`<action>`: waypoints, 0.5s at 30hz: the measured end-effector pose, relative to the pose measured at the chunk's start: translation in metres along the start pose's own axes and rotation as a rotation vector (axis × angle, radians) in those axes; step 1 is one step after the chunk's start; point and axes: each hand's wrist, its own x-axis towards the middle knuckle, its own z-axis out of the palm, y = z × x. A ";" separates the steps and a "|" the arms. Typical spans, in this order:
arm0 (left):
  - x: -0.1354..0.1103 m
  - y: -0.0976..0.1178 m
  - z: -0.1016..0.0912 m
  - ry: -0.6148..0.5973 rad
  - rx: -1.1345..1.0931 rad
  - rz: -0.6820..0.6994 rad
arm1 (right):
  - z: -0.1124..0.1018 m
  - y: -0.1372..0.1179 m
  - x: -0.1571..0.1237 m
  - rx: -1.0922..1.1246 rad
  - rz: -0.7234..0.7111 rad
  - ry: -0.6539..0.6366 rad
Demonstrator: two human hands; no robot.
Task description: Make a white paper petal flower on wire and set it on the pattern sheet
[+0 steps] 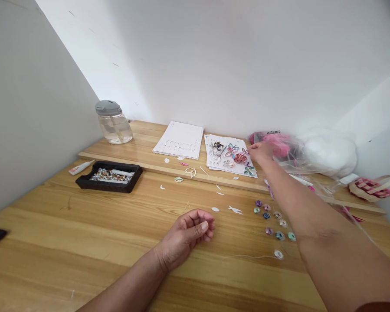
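Observation:
My right hand reaches to the right edge of a paper stack, its fingertips pinched on a small purple wire-and-thread flower. Beside it on the paper lie a red flower, a pink-and-teal flower, a green-and-purple flower, a pale flower, a dark ornament and slim metal tools. My left hand rests on the table with fingers curled in and the thumb over them; nothing shows in it. Several thread spools lie below my right forearm.
A black tray of beads, a glue tube and a lidded water jug stand left. Paper cutouts lie scattered near another paper stack. Bags of pink and white fluff and a small basket are right.

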 end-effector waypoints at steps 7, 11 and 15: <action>-0.001 -0.001 0.000 -0.001 0.005 -0.004 | -0.018 -0.006 -0.005 0.100 0.018 0.074; -0.001 -0.001 -0.001 -0.009 0.008 -0.002 | -0.034 -0.011 -0.022 0.186 -0.064 0.064; -0.001 -0.001 -0.001 -0.012 0.011 0.001 | -0.040 -0.010 -0.054 0.234 -0.170 -0.017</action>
